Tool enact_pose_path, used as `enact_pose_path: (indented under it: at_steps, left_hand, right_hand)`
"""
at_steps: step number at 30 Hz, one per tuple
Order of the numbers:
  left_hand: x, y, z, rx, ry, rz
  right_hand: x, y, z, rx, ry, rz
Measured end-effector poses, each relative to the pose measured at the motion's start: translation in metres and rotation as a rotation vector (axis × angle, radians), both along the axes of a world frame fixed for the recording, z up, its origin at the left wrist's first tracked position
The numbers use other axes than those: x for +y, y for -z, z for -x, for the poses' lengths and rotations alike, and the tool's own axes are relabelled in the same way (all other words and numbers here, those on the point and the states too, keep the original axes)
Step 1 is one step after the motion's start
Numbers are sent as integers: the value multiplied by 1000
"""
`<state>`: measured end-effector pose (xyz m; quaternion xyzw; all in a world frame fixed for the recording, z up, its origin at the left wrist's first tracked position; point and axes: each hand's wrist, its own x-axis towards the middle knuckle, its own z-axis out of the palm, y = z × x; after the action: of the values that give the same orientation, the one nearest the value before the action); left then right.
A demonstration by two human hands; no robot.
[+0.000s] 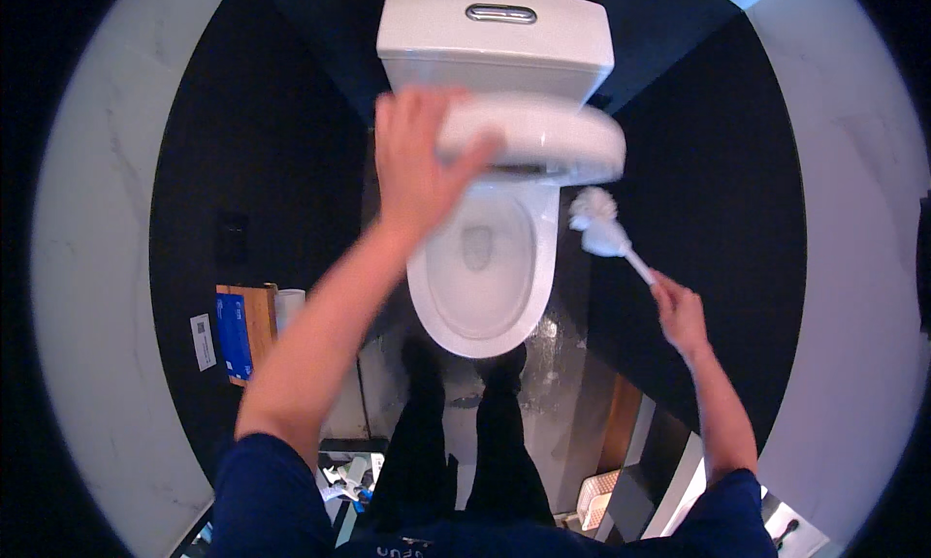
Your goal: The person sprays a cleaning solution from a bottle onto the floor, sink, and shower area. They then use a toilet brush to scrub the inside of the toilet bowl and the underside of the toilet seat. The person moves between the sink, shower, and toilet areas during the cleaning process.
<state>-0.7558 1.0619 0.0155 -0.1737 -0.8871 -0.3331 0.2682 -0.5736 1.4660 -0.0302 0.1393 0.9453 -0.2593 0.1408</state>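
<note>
Before me stands a white toilet, its bowl (476, 318) uncovered with a little water at the bottom. The toilet lid and seat (560, 132) are tilted up towards the tank (494, 42) and look blurred. My left hand (425, 154) is at their left edge, fingers spread and blurred; whether it grips or only touches the lid I cannot tell. Out to the right of the bowl, my right hand (680, 314) holds the handle of a white toilet brush (604, 231). Its bristle head points up and left, apart from the bowl.
Dark walls (698, 165) close in on both sides. A wooden holder (258, 325) with a blue packet and a paper roll (289, 307) is on the left wall. The grey floor (545, 391) looks wet. Bottles (353, 478) lie low left; a pink basket (598, 500) stands low right.
</note>
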Motion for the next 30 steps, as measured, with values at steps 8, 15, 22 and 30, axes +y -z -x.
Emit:
enact_pose_path:
  at_steps: [8,15,22,30]
  left_hand:
    - [-8,96,-212,-55,55,-42]
    - [-10,133,-240,-11,87,-19]
    - [-38,163,-268,-66,195,51]
    - [7,37,-57,118,-115,-280]
  right_hand:
    - [-109,41,189,-154,-286,-17]
    - [-260,104,231,-12,-642,-92]
    - [-126,79,200,-125,-454,-299]
    - [29,57,74,-6,190,-117]
